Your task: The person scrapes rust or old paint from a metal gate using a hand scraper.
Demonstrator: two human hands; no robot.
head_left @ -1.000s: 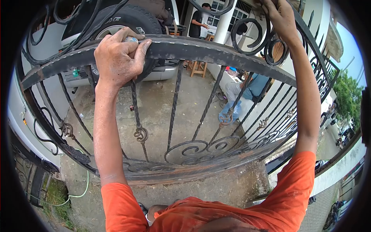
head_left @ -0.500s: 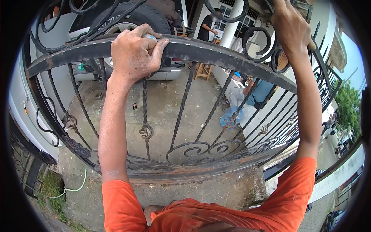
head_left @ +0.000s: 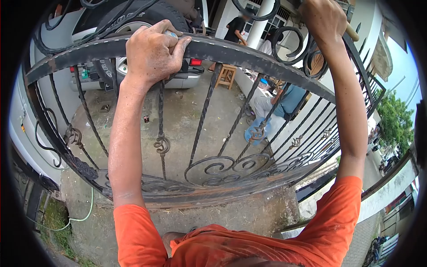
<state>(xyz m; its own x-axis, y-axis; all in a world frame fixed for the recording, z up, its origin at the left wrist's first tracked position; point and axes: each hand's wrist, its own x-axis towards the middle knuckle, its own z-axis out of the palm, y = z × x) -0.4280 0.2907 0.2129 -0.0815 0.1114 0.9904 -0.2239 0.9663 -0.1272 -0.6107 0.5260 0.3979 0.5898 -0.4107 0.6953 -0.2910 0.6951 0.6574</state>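
Observation:
A black wrought-iron gate (head_left: 213,53) with twisted bars and scrolls stands in front of me. My left hand (head_left: 153,55) is closed at its curved top rail, fingers curled around a small blue-and-grey thing (head_left: 170,34) that is mostly hidden. Higher up at the right, my right hand (head_left: 324,20) is wrapped around a tool with a wooden handle (head_left: 352,32). The handle's end pokes out past the wrist side; its other end is hidden. Just below this hand is a black scroll (head_left: 288,44) on top of the gate.
Behind the gate are a parked car with a spare tyre (head_left: 147,22), a wooden stool (head_left: 226,75), a seated person in a blue shirt (head_left: 291,100) and a standing person in black (head_left: 235,29). A blue plastic container (head_left: 257,130) and a green hose (head_left: 91,207) lie on the ground.
The whole view has shifted slightly, so the gate and both hands appear a little further left and higher. Both hands keep their grip and remain near the same parts of the gate.

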